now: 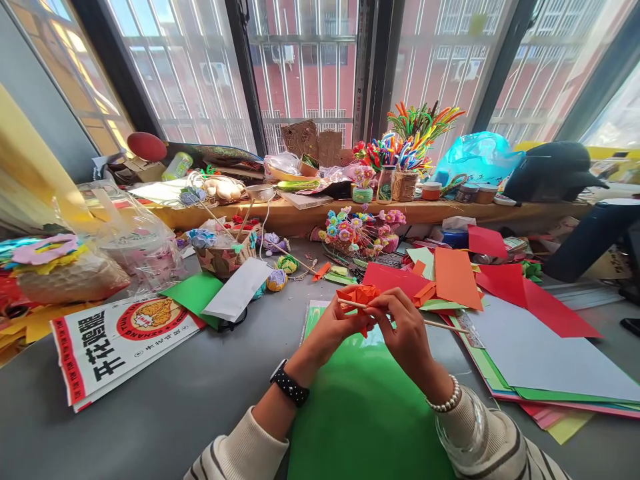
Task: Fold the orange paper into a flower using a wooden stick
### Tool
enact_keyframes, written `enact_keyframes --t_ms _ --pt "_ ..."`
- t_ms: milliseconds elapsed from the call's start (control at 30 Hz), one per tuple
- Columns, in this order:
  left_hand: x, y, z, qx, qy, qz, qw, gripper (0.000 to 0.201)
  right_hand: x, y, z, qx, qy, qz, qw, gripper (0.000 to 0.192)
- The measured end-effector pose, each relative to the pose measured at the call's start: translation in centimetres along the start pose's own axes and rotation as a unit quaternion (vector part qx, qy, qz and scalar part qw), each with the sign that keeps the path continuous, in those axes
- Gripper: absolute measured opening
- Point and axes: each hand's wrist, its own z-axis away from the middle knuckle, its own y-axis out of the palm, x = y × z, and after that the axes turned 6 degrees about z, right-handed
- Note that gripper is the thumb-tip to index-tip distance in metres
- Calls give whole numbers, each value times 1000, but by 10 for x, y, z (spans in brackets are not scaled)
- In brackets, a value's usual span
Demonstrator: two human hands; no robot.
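Observation:
My left hand (334,330) and my right hand (406,328) meet above a green paper sheet (360,407). Between their fingers they pinch a folded orange paper piece (361,294). A thin wooden stick (445,326) runs across the fingers and pokes out on both sides; my right hand grips it. A black watch sits on my left wrist, a bead bracelet on my right.
Red and orange paper sheets (453,277) and a grey sheet (545,353) lie to the right. A printed bag (117,343), a green sheet and a white envelope (237,290) lie left. Paper flowers (357,233), pipe cleaners (407,143) and clutter fill the windowsill.

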Motion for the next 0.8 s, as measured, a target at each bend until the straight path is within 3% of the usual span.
enact_keyframes --t_ms 333,567,800 --pt "2 -1 1 -67 41 -43 996 53 -1 -3 -5 73 51 -78 993 6" --pt "7 -8 -4 -70 75 -73 992 49 0 -2 -2 64 62 -69 994 7" --pt "0 0 2 -57 38 -25 997 56 1 -2 -2 51 60 -68 995 10"
